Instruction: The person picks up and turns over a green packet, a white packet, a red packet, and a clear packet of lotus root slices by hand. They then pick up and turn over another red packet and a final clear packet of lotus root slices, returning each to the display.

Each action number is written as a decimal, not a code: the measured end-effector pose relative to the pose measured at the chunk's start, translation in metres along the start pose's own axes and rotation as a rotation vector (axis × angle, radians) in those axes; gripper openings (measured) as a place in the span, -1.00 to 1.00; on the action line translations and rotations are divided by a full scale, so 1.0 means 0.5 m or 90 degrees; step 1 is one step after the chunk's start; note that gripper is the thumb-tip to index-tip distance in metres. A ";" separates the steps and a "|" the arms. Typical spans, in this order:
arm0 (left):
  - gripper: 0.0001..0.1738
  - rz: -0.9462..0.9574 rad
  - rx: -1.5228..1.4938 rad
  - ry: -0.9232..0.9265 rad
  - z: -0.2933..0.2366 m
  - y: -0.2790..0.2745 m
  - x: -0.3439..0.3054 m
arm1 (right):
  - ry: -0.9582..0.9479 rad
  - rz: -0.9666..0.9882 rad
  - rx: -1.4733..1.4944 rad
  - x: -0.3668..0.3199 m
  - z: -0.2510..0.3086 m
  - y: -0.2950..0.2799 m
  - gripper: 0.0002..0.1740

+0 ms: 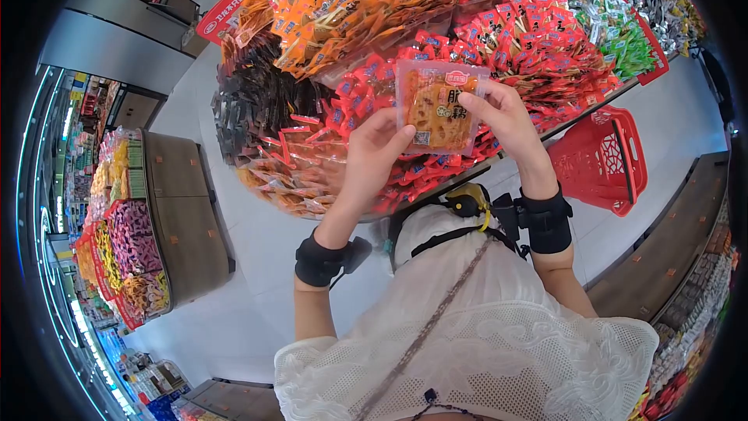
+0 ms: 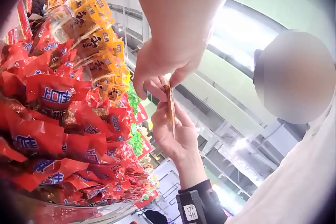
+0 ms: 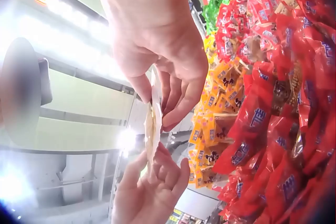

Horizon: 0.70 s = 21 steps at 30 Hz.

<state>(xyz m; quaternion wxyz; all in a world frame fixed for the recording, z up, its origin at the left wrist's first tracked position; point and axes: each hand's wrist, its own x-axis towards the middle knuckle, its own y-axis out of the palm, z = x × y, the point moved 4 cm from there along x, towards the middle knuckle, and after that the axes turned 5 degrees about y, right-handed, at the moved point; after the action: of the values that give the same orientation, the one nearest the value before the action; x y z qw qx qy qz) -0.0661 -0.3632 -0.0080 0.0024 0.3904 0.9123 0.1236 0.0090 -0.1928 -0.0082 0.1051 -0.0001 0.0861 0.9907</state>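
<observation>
From my post I see a broad display stand (image 1: 574, 122), heaped with small wrapped packets. Orange packets (image 1: 343, 15) toward the far side; red packets (image 1: 530, 39) across the middle and near edge; dark packets (image 1: 261, 90) at left; green packets (image 1: 627, 43) at right. Red sign strips (image 1: 230, 12) along the rim.

"What are you counting?"
"Two hands (image 1: 370, 152) (image 1: 506, 121) are holding one flat packet (image 1: 432, 109); two black wristbands (image 1: 318, 261) (image 1: 547, 222) are showing."
"Anything else?"
"One red basket (image 1: 576, 164) is showing. Piled packets (image 1: 538, 39) are overlapping beyond counting."
</observation>
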 end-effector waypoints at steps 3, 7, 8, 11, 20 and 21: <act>-0.78 -0.010 0.020 0.001 0.005 -0.005 0.000 | -0.027 -0.044 0.027 0.000 0.007 0.007 -0.72; -0.77 0.002 0.004 -0.009 0.004 -0.001 -0.003 | -0.050 -0.058 0.035 0.000 0.009 0.011 -0.74; -0.76 0.004 0.002 -0.009 0.005 -0.001 -0.004 | -0.064 -0.058 0.044 0.000 0.011 0.013 -0.74; -0.72 -0.016 0.000 -0.003 0.007 0.002 -0.004 | -0.043 -0.063 0.074 0.003 -0.005 0.010 -0.74; -0.72 0.001 -0.021 -0.002 0.001 0.005 -0.008 | 0.005 -0.051 0.107 0.000 -0.004 0.015 -0.71; -0.72 0.002 -0.025 0.000 0.001 0.006 -0.008 | 0.002 -0.055 0.110 -0.001 -0.004 0.015 -0.71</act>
<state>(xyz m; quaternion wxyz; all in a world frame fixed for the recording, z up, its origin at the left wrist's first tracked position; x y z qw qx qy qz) -0.0612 -0.3641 -0.0080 0.0100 0.3919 0.9090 0.1413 0.0077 -0.2006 -0.0089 0.1471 0.0037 0.1716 0.9741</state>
